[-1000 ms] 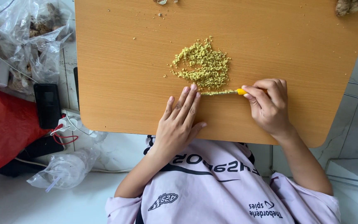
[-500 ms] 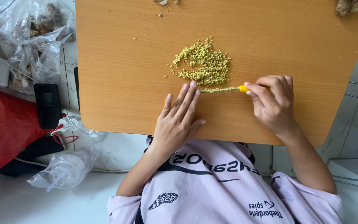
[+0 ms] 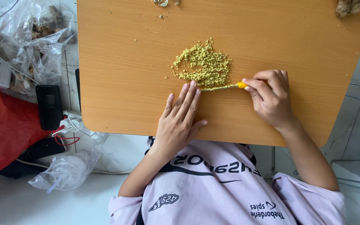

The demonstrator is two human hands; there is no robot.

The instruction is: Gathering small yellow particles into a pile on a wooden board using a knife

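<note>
A pile of finely chopped yellow-green bits (image 3: 203,66) lies in the middle of the orange wooden table (image 3: 121,62). My right hand (image 3: 271,98) grips a knife by its yellow handle (image 3: 241,85); the blade (image 3: 217,87), coated in bits, lies along the pile's near edge. Beside it, my left hand (image 3: 180,118) lies flat on the table with its fingers together, fingertips touching the blade's tip and the pile's near edge.
A knobbly brown root piece (image 3: 348,6) and peel scraps (image 3: 161,2) lie at the table's far edge. On the tiled floor to the left are clear plastic bags (image 3: 30,37) holding roots, a black phone (image 3: 48,106), a red bag (image 3: 5,133) and a crumpled clear bag (image 3: 65,171).
My right hand and the knife have shifted slightly away from me and to the right. The left hand has barely moved.
</note>
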